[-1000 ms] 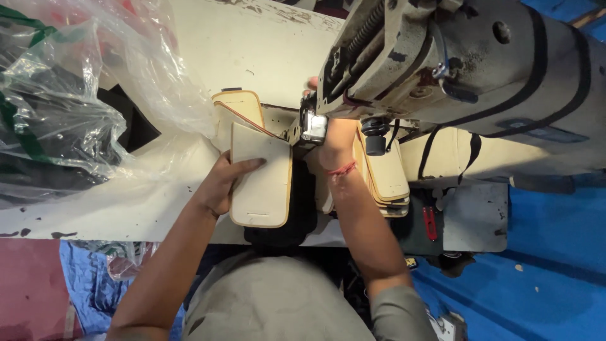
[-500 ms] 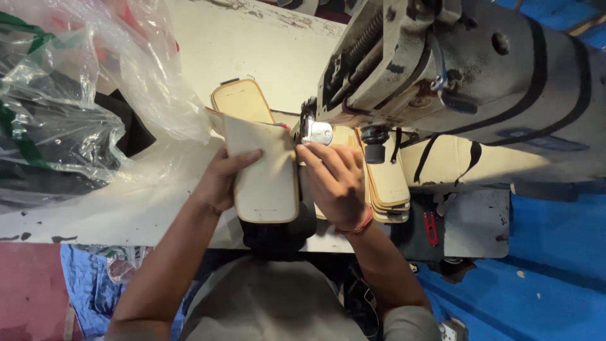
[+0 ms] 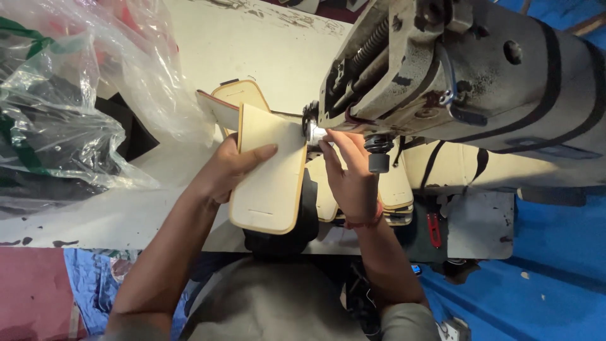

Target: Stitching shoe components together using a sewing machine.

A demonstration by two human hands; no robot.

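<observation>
A worn, cream-painted work table [image 3: 189, 215] carries a heavy grey sewing machine [image 3: 467, 76] along its right side, the paint on the table chipped and stained near the far edge. At the left, clear plastic bags [image 3: 69, 120] bulge over the tabletop, with dark material showing inside and a black piece [image 3: 123, 123] lying just beside them. Near the middle, tan leather-like pieces [image 3: 237, 101] rest on the surface, one flat panel [image 3: 268, 170] overlapping the front edge. A stack of similar tan pieces [image 3: 394, 196] sits under the machine's arm, near a small red tool [image 3: 432, 228].
</observation>
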